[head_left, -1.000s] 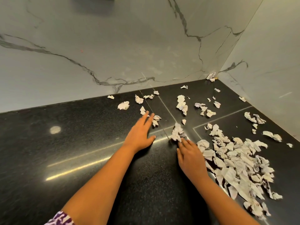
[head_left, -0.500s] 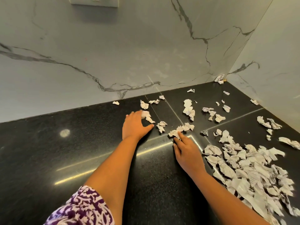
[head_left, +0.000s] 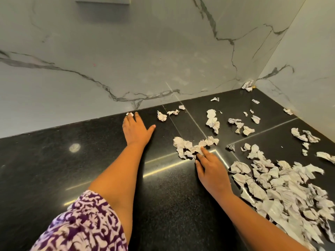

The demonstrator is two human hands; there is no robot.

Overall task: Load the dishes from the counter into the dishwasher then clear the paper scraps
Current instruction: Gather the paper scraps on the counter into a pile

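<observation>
Torn, crumpled white paper scraps lie scattered over the black granite counter (head_left: 54, 169). The biggest heap of scraps (head_left: 282, 192) spreads at the right. My left hand (head_left: 135, 130) lies flat and open near the back wall, its fingertips touching one small scrap (head_left: 129, 114). My right hand (head_left: 211, 168) rests flat on the counter, fingers pressed against a small cluster of scraps (head_left: 192, 146). More loose scraps (head_left: 213, 121) lie toward the back corner. No dishes or dishwasher are in view.
A marble-patterned wall (head_left: 126, 60) runs along the back and a second wall (head_left: 311, 69) closes the right side, forming a corner. A scrap (head_left: 248, 86) sits in that corner. A white fitting (head_left: 102, 0) is on the wall at the top.
My left hand has reached farther back and left, from the middle scraps to the small scrap by the wall. Scraps it pushed now sit in the cluster at my right fingertips.
</observation>
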